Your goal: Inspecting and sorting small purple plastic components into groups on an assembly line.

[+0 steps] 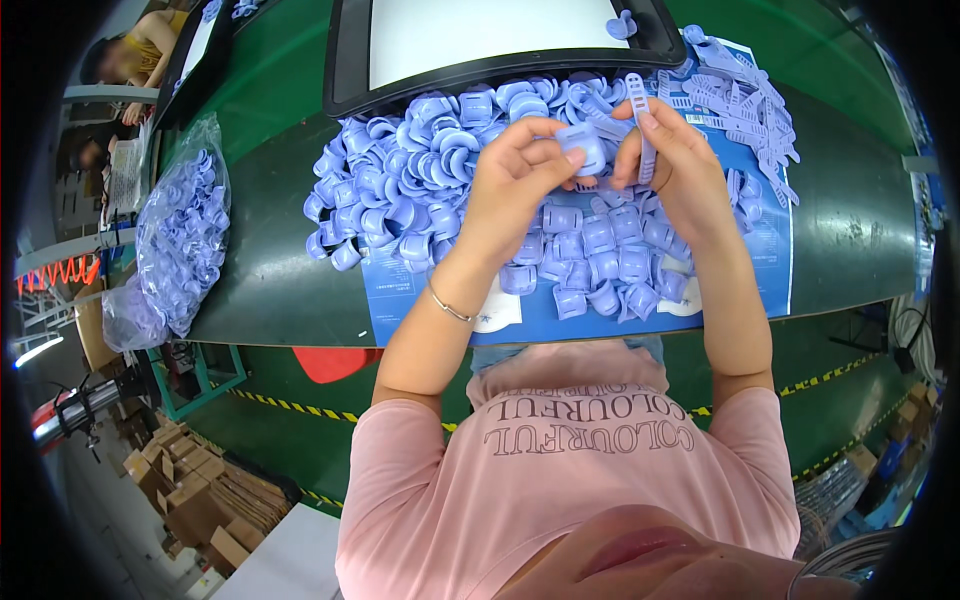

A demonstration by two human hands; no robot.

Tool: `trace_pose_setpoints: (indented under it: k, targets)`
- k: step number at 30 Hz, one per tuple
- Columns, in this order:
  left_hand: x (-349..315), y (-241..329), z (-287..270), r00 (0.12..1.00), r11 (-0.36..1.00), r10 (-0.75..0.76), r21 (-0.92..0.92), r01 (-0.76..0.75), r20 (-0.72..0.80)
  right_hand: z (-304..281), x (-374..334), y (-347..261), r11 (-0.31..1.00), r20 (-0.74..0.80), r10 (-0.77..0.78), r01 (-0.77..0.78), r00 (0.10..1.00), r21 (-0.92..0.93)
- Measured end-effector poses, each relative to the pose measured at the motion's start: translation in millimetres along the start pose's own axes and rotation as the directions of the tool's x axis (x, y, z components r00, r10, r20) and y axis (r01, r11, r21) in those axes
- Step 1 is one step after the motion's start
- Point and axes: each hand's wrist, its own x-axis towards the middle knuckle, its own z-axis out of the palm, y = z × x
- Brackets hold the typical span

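Note:
My left hand [512, 182] pinches a curved light-blue plastic piece [581, 150] between thumb and fingers. Close to its right, my right hand [686, 165] grips a lilac plastic strap with slots [637, 92], held upright. Whether the strap touches the curved piece, I cannot tell. Beyond and left of my hands spreads a heap of similar curved pieces [430, 150]. Nearer to me, under my hands, sits another group of these pieces [600, 235], some with a band attached. A pile of loose slotted straps [738, 100] lies to the right of my right hand.
A black-rimmed tray [500, 62] with a white base stands at the back, one blue piece [622, 25] in it. Blue printed sheets [775, 250] cover part of the dark green table [275, 250]. A clear bag of blue parts [185, 235] lies left. Another person [150, 50] sits far left.

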Motion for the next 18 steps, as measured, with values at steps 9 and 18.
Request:
trace_pose_setpoints:
  k: [9,18]
  targets:
    - [2.5,-0.3,-4.7,0.994,0.961,-0.099,-0.256,0.106,0.041,-1.9,-0.8,1.2,0.997,0.033,0.046,-0.048,0.998,0.059]
    - [3.5,-3.5,-9.2,0.993,0.957,-0.089,-0.269,0.106,0.075,-2.7,-2.8,-2.1,0.989,0.102,0.048,-0.062,0.994,0.132]
